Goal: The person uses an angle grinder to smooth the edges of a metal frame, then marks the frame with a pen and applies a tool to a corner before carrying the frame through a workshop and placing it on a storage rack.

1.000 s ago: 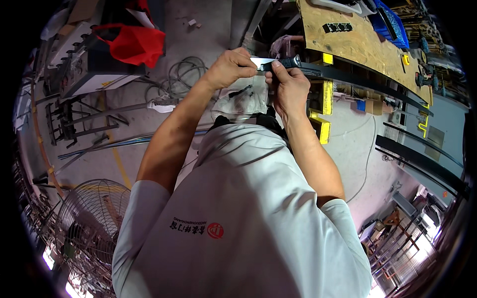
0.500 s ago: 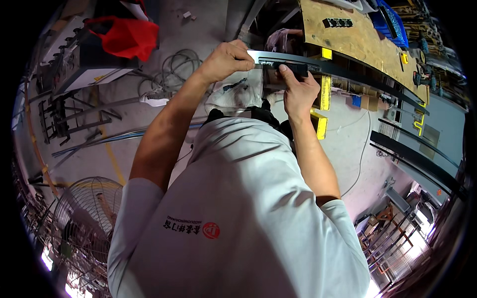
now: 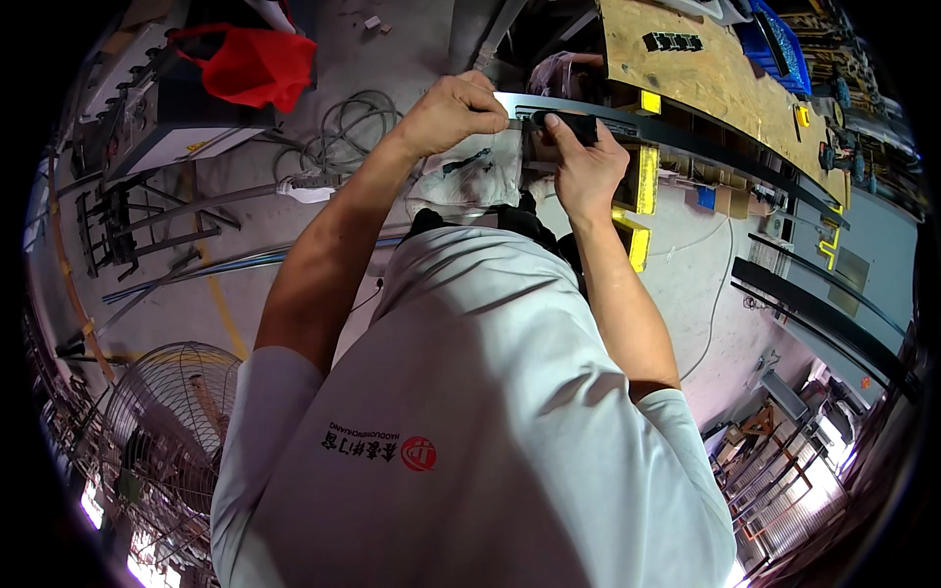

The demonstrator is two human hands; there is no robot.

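At the near left I see a wire-caged fan (image 3: 172, 412), with a bundle of thin rods (image 3: 211, 274) lying on the floor beyond it. Farther off on that side, a red bag (image 3: 250, 67) rests on a grey metal cabinet (image 3: 191, 127), and a loose coil of cable (image 3: 353, 132) lies to its right. Next comes the left hand (image 3: 456, 113): thumb and fingers are pinched together at the left end of a long dark bar (image 3: 686, 140), where its surface shows silver. I cannot tell whether they grip the bar or something small between them. Below and nearer is a pale cloth (image 3: 492, 186) with dark marks.

To the right, a black grip-shaped tool (image 3: 579, 125) lies along the bar's left part; the right hand (image 3: 593, 171) is wrapped around it, thumb on top. Just right of that wrist I have a yellow block (image 3: 642, 181). The bar runs on to the right, along the near side of a tan worktop (image 3: 706, 78), which carries a small black ridged piece (image 3: 673, 41) and, farther right, a blue bin (image 3: 755, 49).
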